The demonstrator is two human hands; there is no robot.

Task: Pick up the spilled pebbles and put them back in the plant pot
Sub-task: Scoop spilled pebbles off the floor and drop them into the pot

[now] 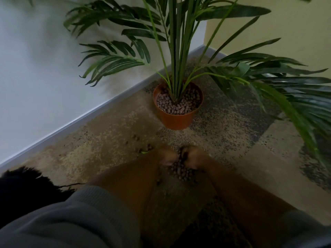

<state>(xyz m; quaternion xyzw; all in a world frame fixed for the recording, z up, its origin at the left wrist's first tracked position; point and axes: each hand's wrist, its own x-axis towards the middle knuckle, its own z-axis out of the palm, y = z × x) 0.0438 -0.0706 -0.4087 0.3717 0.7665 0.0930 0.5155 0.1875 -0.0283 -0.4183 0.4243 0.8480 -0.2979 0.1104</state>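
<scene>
An orange plant pot (174, 120) stands on the carpet in the corner, filled with brown pebbles around the stems of a tall palm. A heap of spilled pebbles (180, 171) lies on the carpet in front of the pot. My left hand (165, 155) and my right hand (194, 156) are pressed together over the heap, fingers curled around a clump of pebbles between them. A few stray pebbles (143, 149) lie to the left of my hands. The frame is blurred, so the fingers are hard to make out.
Palm fronds (286, 97) hang low over the floor on the right. A white wall with a grey skirting board (80, 119) runs diagonally on the left. A dark fuzzy object (21, 187) lies at the lower left.
</scene>
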